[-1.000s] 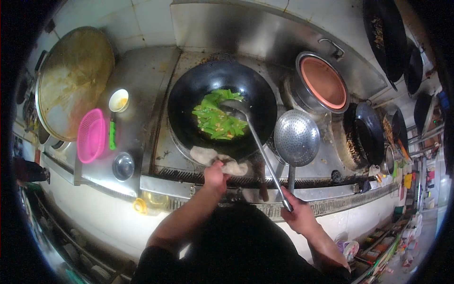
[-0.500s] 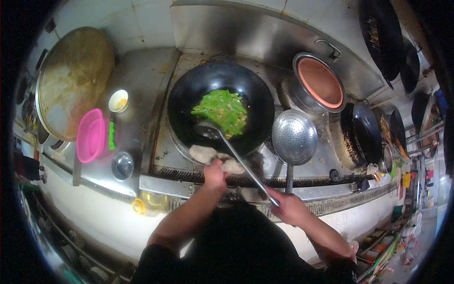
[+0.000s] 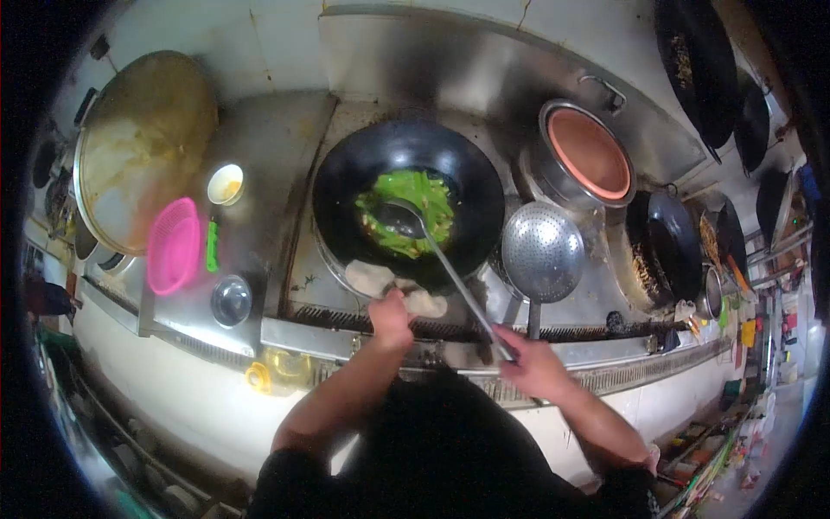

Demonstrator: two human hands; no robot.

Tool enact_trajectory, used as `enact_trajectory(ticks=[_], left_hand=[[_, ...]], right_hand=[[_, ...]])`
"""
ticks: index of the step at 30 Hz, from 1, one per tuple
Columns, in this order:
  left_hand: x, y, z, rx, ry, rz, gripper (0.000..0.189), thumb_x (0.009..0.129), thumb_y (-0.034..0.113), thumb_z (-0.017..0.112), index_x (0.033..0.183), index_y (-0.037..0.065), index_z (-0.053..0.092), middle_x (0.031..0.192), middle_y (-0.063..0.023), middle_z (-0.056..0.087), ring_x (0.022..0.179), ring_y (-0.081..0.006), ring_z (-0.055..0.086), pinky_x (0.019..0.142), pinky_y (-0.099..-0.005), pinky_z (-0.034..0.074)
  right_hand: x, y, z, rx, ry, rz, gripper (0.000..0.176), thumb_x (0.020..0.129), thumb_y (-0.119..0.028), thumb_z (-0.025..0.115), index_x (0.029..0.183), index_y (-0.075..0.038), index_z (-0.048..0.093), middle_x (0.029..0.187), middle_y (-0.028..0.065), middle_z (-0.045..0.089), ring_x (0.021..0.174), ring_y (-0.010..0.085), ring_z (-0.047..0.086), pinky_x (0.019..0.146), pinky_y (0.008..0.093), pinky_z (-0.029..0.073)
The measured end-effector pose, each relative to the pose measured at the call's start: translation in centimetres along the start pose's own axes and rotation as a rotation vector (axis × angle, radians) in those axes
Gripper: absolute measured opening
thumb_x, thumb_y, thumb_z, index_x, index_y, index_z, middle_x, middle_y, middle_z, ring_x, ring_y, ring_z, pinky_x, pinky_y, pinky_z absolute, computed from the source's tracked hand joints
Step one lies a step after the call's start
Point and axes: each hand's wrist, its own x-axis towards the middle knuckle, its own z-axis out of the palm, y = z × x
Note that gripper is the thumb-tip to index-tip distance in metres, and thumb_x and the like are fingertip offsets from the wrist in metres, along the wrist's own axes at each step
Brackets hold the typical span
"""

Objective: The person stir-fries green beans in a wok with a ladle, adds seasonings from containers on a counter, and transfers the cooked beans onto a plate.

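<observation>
A large black wok [image 3: 467, 164] sits on the stove with green vegetable pieces [image 3: 437, 199] in its middle. At its near rim, my left hand [image 3: 391, 318] is closed on a pale cloth [image 3: 370, 278] that lies against the edge. My right hand [image 3: 532, 368] grips the handle end of a long metal ladle [image 3: 402, 218]. The ladle's bowl rests among the vegetables, hiding some of them.
Right of the wok is a perforated skimmer [image 3: 543, 251], with an orange-lined pot [image 3: 588, 154] behind it. On the left counter are a pink basket [image 3: 174, 246], a green-handled knife [image 3: 212, 246], a white bowl [image 3: 226, 185] and a glass bowl [image 3: 232, 300].
The ladle's bowl has moved up and right, from the wok's near side onto the vegetables. My right hand has shifted slightly right. The vegetables are spread differently.
</observation>
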Motion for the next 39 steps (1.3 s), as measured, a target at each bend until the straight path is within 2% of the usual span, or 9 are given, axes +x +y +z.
enact_trajectory(ticks=[6, 9, 12, 15, 19, 21, 23, 28, 39], left_hand=[[-1.2, 0.6, 0.4, 0.058, -0.013, 0.057, 0.033, 0.086, 0.014, 0.059, 0.116, 0.003, 0.051, 0.106, -0.0133, 0.060, 0.088, -0.0268, 0.062, 0.062, -0.0374, 0.053], [-1.8, 1.3, 0.7, 0.054, -0.053, 0.043, 0.033, 0.086, 0.015, 0.058, 0.117, 0.005, 0.051, 0.109, -0.0122, 0.059, 0.092, -0.0267, 0.061, 0.066, -0.0388, 0.053], [-1.6, 1.6, 0.6, 0.137, -0.002, -0.062, 0.033, 0.086, 0.016, 0.058, 0.118, 0.008, 0.052, 0.109, -0.0097, 0.060, 0.093, -0.0261, 0.062, 0.066, -0.0384, 0.053], [-1.9, 1.7, 0.4, 0.054, -0.060, -0.010, 0.032, 0.085, 0.014, 0.056, 0.116, 0.010, 0.055, 0.101, -0.0060, 0.066, 0.081, -0.0232, 0.068, 0.052, -0.0322, 0.054], [0.1, 0.5, -1.0, 0.022, -0.066, -0.099, 0.029, 0.085, 0.012, 0.055, 0.114, 0.011, 0.058, 0.102, -0.0058, 0.066, 0.084, -0.0227, 0.068, 0.059, -0.0350, 0.056], [1.7, -0.4, -2.2, 0.071, -0.251, -0.116, 0.034, 0.087, 0.017, 0.060, 0.119, 0.010, 0.051, 0.113, -0.0067, 0.061, 0.095, -0.0253, 0.063, 0.067, -0.0363, 0.052], [0.6, 0.6, -1.6, 0.062, -0.228, -0.111, 0.035, 0.087, 0.016, 0.060, 0.121, 0.009, 0.050, 0.113, -0.0072, 0.061, 0.096, -0.0256, 0.063, 0.067, -0.0365, 0.052], [1.0, 0.2, -1.8, 0.021, -0.193, -0.061, 0.023, 0.091, 0.014, 0.055, 0.112, 0.007, 0.059, 0.104, -0.0086, 0.066, 0.088, -0.0254, 0.068, 0.064, -0.0355, 0.058], [-0.5, 1.6, -0.8, 0.080, -0.177, -0.046, 0.037, 0.086, 0.014, 0.059, 0.119, -0.002, 0.050, 0.109, -0.0142, 0.062, 0.090, -0.0287, 0.066, 0.066, -0.0383, 0.057]], right_hand=[[-3.6, 1.5, -3.3, -0.158, -0.014, -0.105, 0.069, 0.082, -0.021, 0.064, 0.145, -0.022, 0.037, 0.084, 0.0194, 0.066, 0.072, 0.0356, 0.066, 0.068, 0.0453, 0.054], [-3.8, 2.4, -3.8, -0.540, 0.073, -0.194, 0.069, 0.080, -0.017, 0.062, 0.145, -0.020, 0.037, 0.099, 0.0163, 0.066, 0.075, 0.0362, 0.067, 0.070, 0.0457, 0.055], [-1.6, 5.4, -1.1, -0.716, 0.070, -0.023, 0.070, 0.079, -0.015, 0.061, 0.145, -0.020, 0.037, 0.098, 0.0189, 0.065, 0.075, 0.0371, 0.066, 0.068, 0.0458, 0.056], [-1.3, 7.2, 1.2, -0.485, 0.211, -0.113, 0.069, 0.080, -0.014, 0.059, 0.145, -0.020, 0.036, 0.097, 0.0234, 0.064, 0.074, 0.0391, 0.066, 0.067, 0.0481, 0.055], [-0.8, 9.7, 5.9, -0.226, 0.240, -0.007, 0.071, 0.084, -0.016, 0.058, 0.148, -0.024, 0.027, 0.083, 0.0291, 0.063, 0.072, 0.0483, 0.062, 0.067, 0.0568, 0.050], [-0.4, 10.1, 7.9, -0.197, 0.191, 0.053, 0.072, 0.086, -0.016, 0.057, 0.149, -0.025, 0.024, 0.084, 0.0295, 0.063, 0.073, 0.0485, 0.062, 0.067, 0.0570, 0.049], [-0.3, 9.7, 8.6, -0.167, 0.127, 0.117, 0.073, 0.088, -0.018, 0.055, 0.150, -0.025, 0.018, 0.083, 0.0301, 0.063, 0.074, 0.0488, 0.062, 0.068, 0.0577, 0.049], [-0.2, 10.0, 9.4, -0.119, 0.190, 0.065, 0.075, 0.086, -0.017, 0.058, 0.150, -0.024, 0.020, 0.082, 0.0288, 0.064, 0.074, 0.0467, 0.063, 0.068, 0.0566, 0.050], [-0.4, 9.6, 8.4, -0.142, 0.171, 0.110, 0.072, 0.084, -0.017, 0.060, 0.148, -0.023, 0.026, 0.081, 0.0279, 0.064, 0.074, 0.0455, 0.064, 0.066, 0.0561, 0.052]])
